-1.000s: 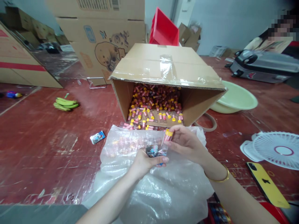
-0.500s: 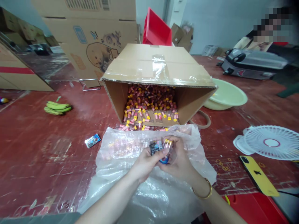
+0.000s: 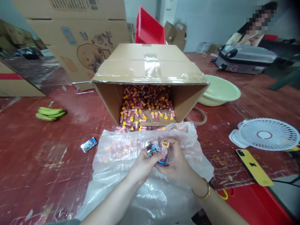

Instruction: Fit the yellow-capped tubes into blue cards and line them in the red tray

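Note:
My left hand (image 3: pixel 142 165) is closed, its thumb pressed on a small blue printed sachet (image 3: pixel 162 161) with a yellow-capped tube (image 3: pixel 165 145) by it. A dark printed sachet (image 3: pixel 152 148) pokes out beside the left fingers. Curled around the other side of this bundle is my right hand (image 3: pixel 176 161), with a gold bangle on the wrist. Which finger bears on which piece is partly hidden. Both hands are over a translucent plastic sheet (image 3: pixel 150 197). Beyond it, a cardboard box (image 3: pixel 145 67) lies on its side, holding many small pink tubes (image 3: pixel 150 97) with yellow caps.
Left of the sheet lie another blue sachet (image 3: pixel 89 144) and bananas (image 3: pixel 50 113). To the right are a pale green basin (image 3: pixel 220 90), a white round grille (image 3: pixel 269 134), rubber bands (image 3: pixel 220 160) and a yellow phone (image 3: pixel 254 167). A person sits behind a grey suitcase (image 3: pixel 246 59).
The camera has turned slightly right, so the surroundings sit further left in view. Both hands stay together on the same bundle, which has tilted a little.

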`<state>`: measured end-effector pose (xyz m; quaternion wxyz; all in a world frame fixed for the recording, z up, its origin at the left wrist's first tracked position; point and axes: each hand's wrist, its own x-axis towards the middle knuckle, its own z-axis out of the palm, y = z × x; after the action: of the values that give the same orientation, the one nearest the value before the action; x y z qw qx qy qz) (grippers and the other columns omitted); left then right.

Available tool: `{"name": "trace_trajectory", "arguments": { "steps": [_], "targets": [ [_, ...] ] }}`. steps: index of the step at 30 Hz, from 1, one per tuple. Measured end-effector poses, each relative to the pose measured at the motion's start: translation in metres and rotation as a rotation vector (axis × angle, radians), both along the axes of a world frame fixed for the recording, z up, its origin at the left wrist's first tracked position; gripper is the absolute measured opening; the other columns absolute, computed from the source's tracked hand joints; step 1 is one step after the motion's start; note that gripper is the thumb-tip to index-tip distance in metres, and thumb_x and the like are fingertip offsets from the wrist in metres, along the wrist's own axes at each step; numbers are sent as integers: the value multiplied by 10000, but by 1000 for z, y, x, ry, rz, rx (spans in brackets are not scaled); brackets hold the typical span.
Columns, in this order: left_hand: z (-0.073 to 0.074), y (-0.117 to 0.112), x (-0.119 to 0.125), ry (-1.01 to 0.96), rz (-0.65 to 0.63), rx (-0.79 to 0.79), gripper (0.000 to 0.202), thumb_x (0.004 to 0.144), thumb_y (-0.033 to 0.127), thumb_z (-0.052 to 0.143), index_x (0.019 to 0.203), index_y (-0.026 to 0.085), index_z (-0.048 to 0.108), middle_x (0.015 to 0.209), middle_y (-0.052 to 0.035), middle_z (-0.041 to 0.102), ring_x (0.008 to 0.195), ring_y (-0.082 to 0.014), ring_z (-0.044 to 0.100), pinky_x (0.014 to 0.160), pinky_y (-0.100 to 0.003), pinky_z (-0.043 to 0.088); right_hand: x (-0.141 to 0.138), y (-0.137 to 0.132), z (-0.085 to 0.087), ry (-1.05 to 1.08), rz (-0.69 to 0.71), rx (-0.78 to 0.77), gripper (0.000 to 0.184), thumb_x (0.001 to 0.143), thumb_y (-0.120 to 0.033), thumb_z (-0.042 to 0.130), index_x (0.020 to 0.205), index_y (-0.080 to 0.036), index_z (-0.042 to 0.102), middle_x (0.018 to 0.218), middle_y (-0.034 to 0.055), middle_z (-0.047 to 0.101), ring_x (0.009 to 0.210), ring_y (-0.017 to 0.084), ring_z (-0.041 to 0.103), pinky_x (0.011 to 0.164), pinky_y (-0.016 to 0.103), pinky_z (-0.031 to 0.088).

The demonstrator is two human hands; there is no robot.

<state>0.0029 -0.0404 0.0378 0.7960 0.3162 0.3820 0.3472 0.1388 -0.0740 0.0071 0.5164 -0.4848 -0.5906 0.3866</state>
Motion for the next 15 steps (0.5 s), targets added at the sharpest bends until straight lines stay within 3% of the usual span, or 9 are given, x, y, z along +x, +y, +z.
{"name": "trace_trajectory", "arguments": {
  "steps": [2, 4, 6, 8, 11, 13, 15],
  "targets": [
    [0, 0, 0, 45, -10, 19, 393, 634, 373, 836, 905, 124, 699, 797, -55, 702, 708, -164, 623, 696, -274, 504, 5, 1, 5, 9, 33, -7, 687, 621, -188, 790, 1168, -280, 386, 1209, 71, 504, 1102, 244, 556, 915, 382, 494],
    [1, -1, 1, 102, -50, 43, 423, 648, 418, 818, 931, 128, 697, 804, -64, 707, 719, -185, 637, 644, -278, 526, 10, 2, 10, 57, 38, -39, 485, 701, -274, 759, 1094, -266, 474, 1154, 55, 559, 1070, 231, 573, 900, 376, 495],
    [4, -4, 3, 140, -98, 34, 482, 697, 491, 758, 1022, 143, 684, 865, -84, 719, 760, -221, 663, 596, -292, 549, 14, 1, 16, 156, -10, -87, 205, 794, -347, 677, 928, -254, 553, 964, 20, 624, 887, 194, 627, 808, 357, 524],
    [6, -6, 6, 161, -131, -25, 493, 754, 528, 685, 1079, 158, 670, 940, -102, 723, 813, -254, 683, 583, -312, 571, 24, -5, 21, 253, -117, -120, 153, 813, -389, 652, 801, -259, 573, 814, -14, 629, 727, 163, 627, 726, 333, 537],
    [2, -2, 14, 206, -126, -98, 390, 733, 407, 727, 1034, 161, 689, 1023, -102, 722, 913, -282, 686, 645, -330, 602, 66, -33, 23, 355, -367, -89, 162, 774, -396, 700, 791, -272, 598, 867, -31, 659, 787, 150, 642, 778, 318, 535],
    [-3, 2, 18, 261, -84, -104, 376, 665, 336, 770, 988, 157, 701, 1019, -96, 730, 944, -293, 682, 662, -330, 613, 113, -72, 16, 382, -609, -54, 182, 765, -401, 709, 829, -270, 600, 940, -32, 668, 836, 137, 639, 808, 304, 526],
    [-6, 7, 21, 318, -31, -98, 413, 586, 307, 801, 961, 160, 705, 1008, -85, 737, 963, -301, 676, 645, -313, 619, 166, -122, -3, 354, -913, -100, 226, 756, -415, 709, 858, -252, 590, 937, -26, 665, 810, 122, 629, 793, 288, 523]
  ]
}}
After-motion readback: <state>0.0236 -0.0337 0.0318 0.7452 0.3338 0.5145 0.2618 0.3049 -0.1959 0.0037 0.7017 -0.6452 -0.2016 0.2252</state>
